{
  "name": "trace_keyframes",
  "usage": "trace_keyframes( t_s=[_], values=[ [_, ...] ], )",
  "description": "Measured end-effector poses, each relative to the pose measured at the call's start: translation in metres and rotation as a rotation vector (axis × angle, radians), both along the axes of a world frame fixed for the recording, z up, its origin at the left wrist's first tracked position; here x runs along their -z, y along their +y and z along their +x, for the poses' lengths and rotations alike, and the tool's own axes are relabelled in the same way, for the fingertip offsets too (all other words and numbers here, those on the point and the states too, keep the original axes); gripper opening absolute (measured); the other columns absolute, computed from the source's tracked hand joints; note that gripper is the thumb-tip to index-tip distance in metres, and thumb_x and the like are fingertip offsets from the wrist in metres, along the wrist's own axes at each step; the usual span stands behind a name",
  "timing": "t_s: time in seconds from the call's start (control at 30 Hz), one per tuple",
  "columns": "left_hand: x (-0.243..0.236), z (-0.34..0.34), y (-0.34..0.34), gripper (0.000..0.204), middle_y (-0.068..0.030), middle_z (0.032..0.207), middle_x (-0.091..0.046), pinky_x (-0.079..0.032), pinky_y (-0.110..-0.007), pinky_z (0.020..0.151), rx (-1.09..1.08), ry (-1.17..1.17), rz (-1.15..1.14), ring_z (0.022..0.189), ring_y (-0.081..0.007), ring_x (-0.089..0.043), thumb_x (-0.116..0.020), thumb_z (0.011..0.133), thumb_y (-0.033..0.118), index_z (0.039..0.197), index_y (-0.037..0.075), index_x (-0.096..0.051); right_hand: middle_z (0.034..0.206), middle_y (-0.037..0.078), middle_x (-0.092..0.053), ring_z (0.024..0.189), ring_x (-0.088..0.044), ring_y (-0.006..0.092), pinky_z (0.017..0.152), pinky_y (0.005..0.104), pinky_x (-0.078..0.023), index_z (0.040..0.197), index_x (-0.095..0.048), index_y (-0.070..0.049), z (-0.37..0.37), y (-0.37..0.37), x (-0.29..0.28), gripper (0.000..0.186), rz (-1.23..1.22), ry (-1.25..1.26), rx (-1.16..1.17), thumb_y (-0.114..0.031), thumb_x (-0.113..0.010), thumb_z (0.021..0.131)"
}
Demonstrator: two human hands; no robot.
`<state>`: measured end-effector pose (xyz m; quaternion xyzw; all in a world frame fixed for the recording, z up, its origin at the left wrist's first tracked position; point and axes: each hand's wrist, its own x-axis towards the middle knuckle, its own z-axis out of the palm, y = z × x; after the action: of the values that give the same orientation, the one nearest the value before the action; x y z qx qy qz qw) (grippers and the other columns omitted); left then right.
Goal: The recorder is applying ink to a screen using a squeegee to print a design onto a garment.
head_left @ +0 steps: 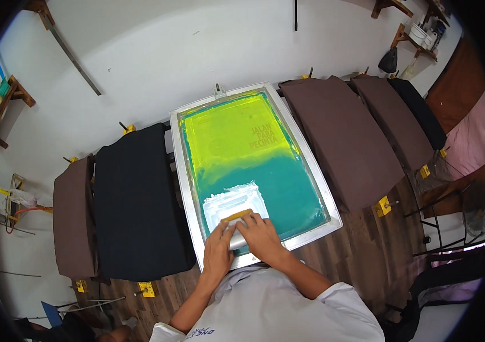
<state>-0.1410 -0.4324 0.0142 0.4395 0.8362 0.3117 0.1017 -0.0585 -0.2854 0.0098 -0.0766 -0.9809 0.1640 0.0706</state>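
A screen printing frame with a pale metal rim lies in front of me, its mesh yellow-green at the far part and teal nearer. Pale lettering shows through the yellow-green area. Close to the near edge, my left hand and my right hand are closed side by side on a squeegee with a yellowish strip along its top. White ink lies on the mesh just beyond the squeegee, ridged in nested rectangular outlines. The squeegee's lower edge is hidden by my fingers.
Dark garments cover boards on both sides: a black one and a brown one to the left, brown ones to the right. Yellow clamps stick out at board ends. A metal hinge sits at the frame's far edge.
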Motion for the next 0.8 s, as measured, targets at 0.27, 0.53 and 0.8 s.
trace_keyframes(
  t_s=[0.27,0.53,0.8],
  values=[
    [0.005,0.021,-0.013,0.07,-0.0247,0.137,-0.05,-0.04,-0.047,0.107,0.014,-0.102,-0.077,0.128,-0.0421,-0.048,-0.063,0.065,-0.015,0.133,0.001,-0.056,0.125,0.012,-0.055,0.122,-0.05,0.0316,0.087,0.0433,-0.047,0.12,-0.058,-0.005,0.019,-0.007,0.006,0.051,-0.012,-0.131,-0.045,-0.002,-0.069,0.071],
    [0.008,0.011,-0.003,0.072,-0.0235,0.139,-0.049,-0.038,-0.047,0.108,-0.007,-0.091,-0.023,0.129,-0.0411,-0.047,-0.065,0.063,-0.015,0.132,0.002,-0.056,0.128,0.013,-0.054,0.122,-0.05,0.031,0.087,0.0421,-0.046,0.122,-0.056,-0.006,0.013,-0.005,0.013,0.057,0.031,-0.043,-0.011,-0.003,-0.073,0.067],
    [0.002,0.022,-0.008,0.072,-0.0226,0.138,-0.05,-0.037,-0.046,0.11,-0.019,-0.073,-0.039,0.13,-0.0404,-0.047,-0.065,0.065,-0.015,0.134,0.002,-0.054,0.128,0.013,-0.054,0.123,-0.05,0.0298,0.088,0.0422,-0.045,0.123,-0.056,-0.007,0.02,-0.009,0.0,0.052,0.077,-0.052,-0.003,-0.003,-0.067,0.072]
  ],
)
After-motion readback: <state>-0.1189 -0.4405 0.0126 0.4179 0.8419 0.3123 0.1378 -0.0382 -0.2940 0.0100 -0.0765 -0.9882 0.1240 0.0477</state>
